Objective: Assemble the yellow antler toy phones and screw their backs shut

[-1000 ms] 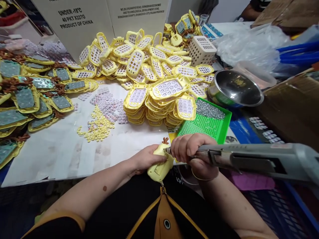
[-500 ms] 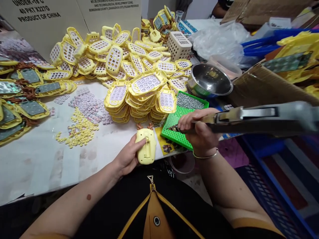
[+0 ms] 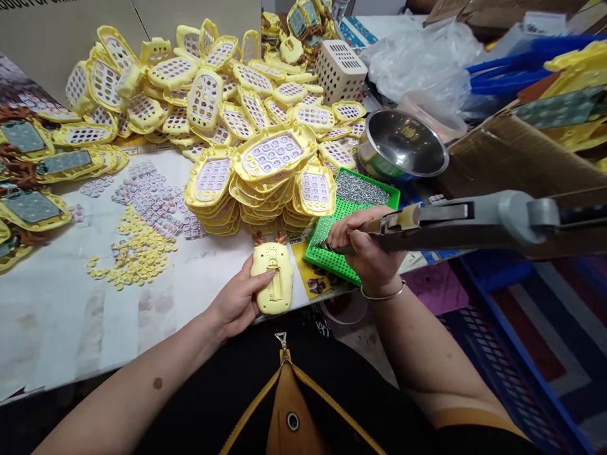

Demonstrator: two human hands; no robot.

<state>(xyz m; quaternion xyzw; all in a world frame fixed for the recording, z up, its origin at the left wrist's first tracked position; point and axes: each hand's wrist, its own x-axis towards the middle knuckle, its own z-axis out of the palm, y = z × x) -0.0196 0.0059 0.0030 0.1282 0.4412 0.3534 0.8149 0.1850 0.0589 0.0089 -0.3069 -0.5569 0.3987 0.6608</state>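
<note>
My left hand (image 3: 240, 296) is closed round a yellow toy phone shell (image 3: 272, 284) with brown antlers, its back with the battery slot facing up and my thumb resting on it. In my right hand (image 3: 367, 246) is a grey electric screwdriver (image 3: 455, 222), held level with its body reaching to the right. The screwdriver's tip is over the near left part of a green perforated tray (image 3: 344, 277). Small silver screws (image 3: 363, 189) fill the tray's far end. Whether a screw sits on the tip is too small to tell.
Stacked yellow shells with keypads (image 3: 270, 155) stand beyond my left hand, with a heap of more shells (image 3: 203, 98) behind. Loose yellow buttons (image 3: 137, 253) and lilac keys (image 3: 152, 196) lie left. A metal bowl (image 3: 403, 145) and a cardboard box (image 3: 521, 164) are at right.
The view has tilted down and shifted slightly. My left hand keeps its hold on the toy phone shell, and the screwdriver's tip stays at the tray's left part.
</note>
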